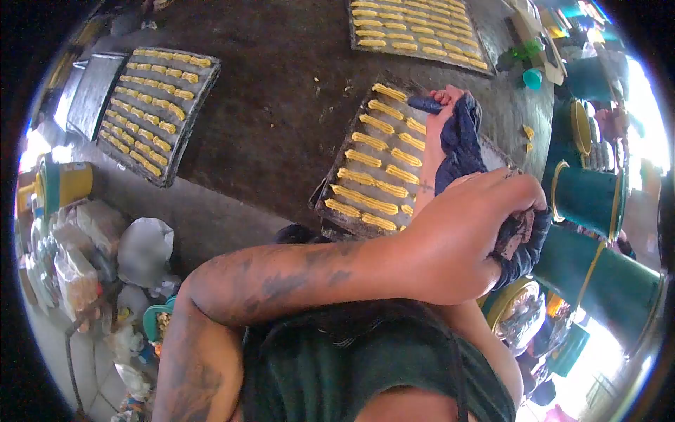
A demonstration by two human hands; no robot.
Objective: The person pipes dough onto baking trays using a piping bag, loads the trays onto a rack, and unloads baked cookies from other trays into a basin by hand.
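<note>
Nearest, the left hand (460,235) has its fingers clenched around the bunched end of a dark blue, crumpled cloth bag (460,144), whose folds run forward to the right hand (451,98), curled closed around the bag near its dark, tapered tip (425,105). That tip points at the topmost of the ridged yellow dough strips (363,159) on a flat, dark-edged rectangular tray (344,224), though whether they touch cannot be told. Beyond, on the dark brown tabletop (281,105), lie two similar filled trays, one left (200,91), one farthest away (460,65).
</note>
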